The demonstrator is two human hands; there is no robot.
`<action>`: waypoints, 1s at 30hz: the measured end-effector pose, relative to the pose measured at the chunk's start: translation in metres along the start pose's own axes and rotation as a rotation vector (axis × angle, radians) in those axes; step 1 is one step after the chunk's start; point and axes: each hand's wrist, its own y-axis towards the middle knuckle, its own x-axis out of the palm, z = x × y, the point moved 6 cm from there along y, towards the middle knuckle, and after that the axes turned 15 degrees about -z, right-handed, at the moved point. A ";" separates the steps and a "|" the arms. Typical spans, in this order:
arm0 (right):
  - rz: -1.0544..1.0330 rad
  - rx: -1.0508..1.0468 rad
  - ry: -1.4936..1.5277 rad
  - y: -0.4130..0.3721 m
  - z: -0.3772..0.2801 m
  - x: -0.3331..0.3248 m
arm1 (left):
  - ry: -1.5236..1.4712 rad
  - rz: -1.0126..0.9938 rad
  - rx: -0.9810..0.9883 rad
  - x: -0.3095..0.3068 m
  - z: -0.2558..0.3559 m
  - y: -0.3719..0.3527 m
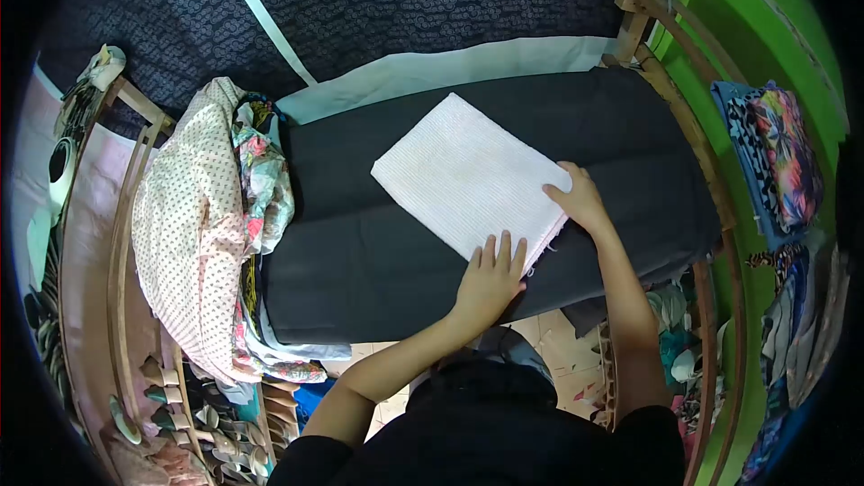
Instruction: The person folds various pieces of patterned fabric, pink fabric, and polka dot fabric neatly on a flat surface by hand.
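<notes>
A white ribbed cloth (468,175), folded into a rectangle, lies flat and askew on a black-covered surface (351,279). Loose threads fringe its near right edge. My left hand (486,283) rests with fingers apart on the cloth's near corner. At the right corner, my right hand (580,201) touches the cloth, its thumb apart from the fingers. Both hands lie on top, and neither visibly grips the fabric.
A heap of patterned fabric (193,225) covers the left end of the surface. Wooden rails (688,144) border the right side, beside folded colourful cloths (783,153). Shoes (225,436) sit on a rack low on the left. A dark patterned curtain (432,0) hangs behind.
</notes>
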 end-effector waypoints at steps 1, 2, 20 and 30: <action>-0.049 0.030 0.180 0.004 0.003 0.004 | 0.048 -0.003 -0.026 0.006 0.002 0.002; -0.099 0.055 0.359 0.006 0.003 0.007 | 0.098 -0.003 -0.054 0.011 0.004 0.006; -0.290 0.044 0.187 -0.160 -0.055 0.112 | -0.216 -0.148 0.016 -0.039 -0.034 -0.200; -0.163 0.050 -0.215 -0.181 -0.079 0.118 | -0.229 0.066 -0.111 -0.011 -0.049 -0.194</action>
